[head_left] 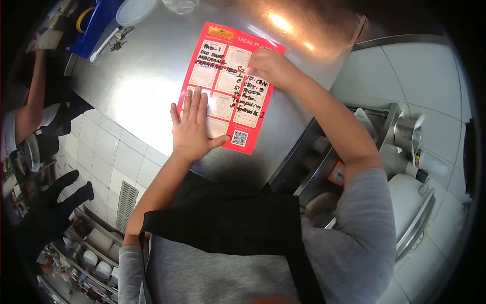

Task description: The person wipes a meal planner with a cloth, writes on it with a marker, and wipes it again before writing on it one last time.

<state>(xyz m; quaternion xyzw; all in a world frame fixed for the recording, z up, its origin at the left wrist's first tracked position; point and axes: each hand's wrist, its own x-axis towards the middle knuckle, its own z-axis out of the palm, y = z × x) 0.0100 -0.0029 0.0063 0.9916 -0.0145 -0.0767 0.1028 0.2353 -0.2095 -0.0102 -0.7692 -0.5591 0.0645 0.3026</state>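
A red meal planner sheet (244, 144) with pale boxes and black handwriting lies on the steel table. My left hand (192, 124) rests flat on its lower left part, fingers spread, with the thumb pointing towards the QR code. Over the upper right of the sheet, beside the handwriting, is my right hand (268, 67). Its fingers are bent and drawn together; whatever they may hold is too small or hidden to make out.
On the steel table (147, 76) are keys (119, 40), a white marker (104, 45), a round lid (135, 11) and a blue tape dispenser (98, 23). Other people stand at the left; one arm (34, 96) shows. Pots and a rack stand at the right.
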